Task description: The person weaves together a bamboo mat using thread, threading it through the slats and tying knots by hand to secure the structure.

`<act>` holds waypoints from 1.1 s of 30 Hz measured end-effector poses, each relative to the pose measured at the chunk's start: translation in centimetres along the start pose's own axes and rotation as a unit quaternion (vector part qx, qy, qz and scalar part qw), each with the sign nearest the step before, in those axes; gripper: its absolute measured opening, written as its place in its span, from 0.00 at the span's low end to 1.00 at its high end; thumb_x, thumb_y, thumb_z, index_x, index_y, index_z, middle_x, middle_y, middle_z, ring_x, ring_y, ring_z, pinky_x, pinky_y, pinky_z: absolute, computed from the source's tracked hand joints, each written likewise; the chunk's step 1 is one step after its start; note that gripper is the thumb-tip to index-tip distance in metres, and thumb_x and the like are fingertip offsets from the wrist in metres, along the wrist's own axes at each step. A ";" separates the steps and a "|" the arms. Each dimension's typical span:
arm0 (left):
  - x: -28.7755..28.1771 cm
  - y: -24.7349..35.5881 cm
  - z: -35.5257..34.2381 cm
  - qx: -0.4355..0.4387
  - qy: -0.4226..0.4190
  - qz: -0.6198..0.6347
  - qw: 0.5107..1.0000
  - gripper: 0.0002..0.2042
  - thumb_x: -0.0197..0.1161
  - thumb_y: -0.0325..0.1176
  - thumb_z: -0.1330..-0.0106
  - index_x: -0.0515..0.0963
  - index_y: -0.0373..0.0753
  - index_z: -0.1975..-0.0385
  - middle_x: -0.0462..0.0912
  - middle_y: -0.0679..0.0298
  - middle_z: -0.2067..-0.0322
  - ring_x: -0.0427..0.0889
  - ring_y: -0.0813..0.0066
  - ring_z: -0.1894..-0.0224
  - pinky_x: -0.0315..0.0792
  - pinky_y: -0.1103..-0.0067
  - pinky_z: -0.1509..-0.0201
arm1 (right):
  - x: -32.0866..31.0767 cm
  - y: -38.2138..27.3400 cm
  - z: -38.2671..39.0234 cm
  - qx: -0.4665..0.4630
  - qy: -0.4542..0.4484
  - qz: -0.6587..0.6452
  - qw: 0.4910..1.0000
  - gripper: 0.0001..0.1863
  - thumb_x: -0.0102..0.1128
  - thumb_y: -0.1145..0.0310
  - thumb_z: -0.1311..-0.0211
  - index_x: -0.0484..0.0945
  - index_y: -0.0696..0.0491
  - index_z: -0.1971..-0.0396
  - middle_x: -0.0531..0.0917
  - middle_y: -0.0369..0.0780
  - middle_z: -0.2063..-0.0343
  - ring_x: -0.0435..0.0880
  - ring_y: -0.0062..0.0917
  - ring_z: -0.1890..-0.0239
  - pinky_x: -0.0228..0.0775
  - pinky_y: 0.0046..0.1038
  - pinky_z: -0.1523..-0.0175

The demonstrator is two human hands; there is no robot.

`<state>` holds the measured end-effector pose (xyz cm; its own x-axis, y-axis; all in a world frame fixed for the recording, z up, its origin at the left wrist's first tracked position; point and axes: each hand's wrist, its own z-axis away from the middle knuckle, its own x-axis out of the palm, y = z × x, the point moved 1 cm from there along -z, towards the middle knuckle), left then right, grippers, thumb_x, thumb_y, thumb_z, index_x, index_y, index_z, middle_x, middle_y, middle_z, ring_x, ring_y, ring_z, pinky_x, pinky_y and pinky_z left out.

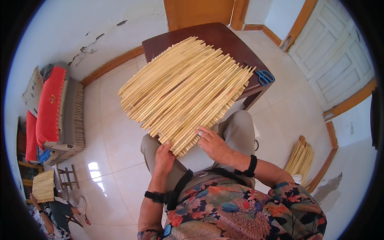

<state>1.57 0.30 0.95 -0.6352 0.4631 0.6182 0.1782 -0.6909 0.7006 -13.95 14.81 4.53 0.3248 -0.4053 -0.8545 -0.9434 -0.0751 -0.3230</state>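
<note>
A wide mat of pale straw-coloured sticks [180, 92], lashed with thin cord, slopes from a dark wooden table [156, 47] toward my knees. My left hand [164, 158] grips its near end, thumb on top. My right hand [212, 143] has its fingers bent onto the near right edge of the sticks, pinching there; whether cord is between the fingertips is too small to tell. Blue-handled scissors [265, 77] lie at the table's right edge, beside the mat.
A sofa with red covers [50, 108] stands at the left wall. A co-worker's hand [34, 198] holds another stick mat [43, 188] at lower left, near a small stool [68, 177]. A stick bundle [298, 158] rests at the right wall, below a white door [332, 60].
</note>
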 end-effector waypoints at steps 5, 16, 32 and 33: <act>-0.7 0.0 -0.2 -0.005 0.015 -0.003 1.000 0.17 0.47 0.34 0.34 0.62 0.32 0.48 0.70 0.57 0.50 0.72 0.66 0.49 0.69 0.70 0.47 | 0.0 -0.5 0.2 0.002 -0.003 -0.019 1.000 0.04 0.52 0.76 0.48 0.68 0.58 0.73 0.70 0.46 0.54 0.62 0.39 0.42 0.59 0.32 0.44; -0.1 0.2 0.5 -0.022 0.051 -0.039 0.998 0.18 0.48 0.35 0.34 0.63 0.32 0.48 0.73 0.56 0.54 0.74 0.66 0.53 0.72 0.70 0.52 | 0.2 0.1 3.2 0.160 -0.016 -0.261 0.952 0.05 0.51 0.72 0.44 0.72 0.56 0.69 0.75 0.40 0.62 0.72 0.33 0.52 0.66 0.29 0.56; 0.9 3.1 3.2 0.362 0.070 -0.810 0.456 0.31 0.62 0.24 0.57 0.63 0.39 0.47 0.59 0.60 0.41 0.53 0.64 0.37 0.47 0.57 0.37 | 1.5 1.8 0.9 0.391 0.098 -0.735 0.545 0.11 0.49 0.67 0.38 0.71 0.59 0.64 0.76 0.41 0.66 0.76 0.27 0.60 0.71 0.30 0.55; 0.9 2.9 2.9 0.366 0.035 -0.814 0.450 0.29 0.61 0.24 0.57 0.64 0.39 0.48 0.60 0.61 0.42 0.55 0.64 0.37 0.47 0.56 0.37 | 0.9 1.5 0.6 0.390 0.105 -0.735 0.545 0.10 0.49 0.67 0.38 0.71 0.59 0.64 0.76 0.41 0.67 0.77 0.27 0.61 0.71 0.30 0.56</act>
<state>3.69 0.39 4.59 -0.3905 -0.0116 -0.9205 -0.3825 0.9116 0.1508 -15.07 14.91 3.00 0.5989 -0.5306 0.5998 0.6679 -0.0824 -0.7397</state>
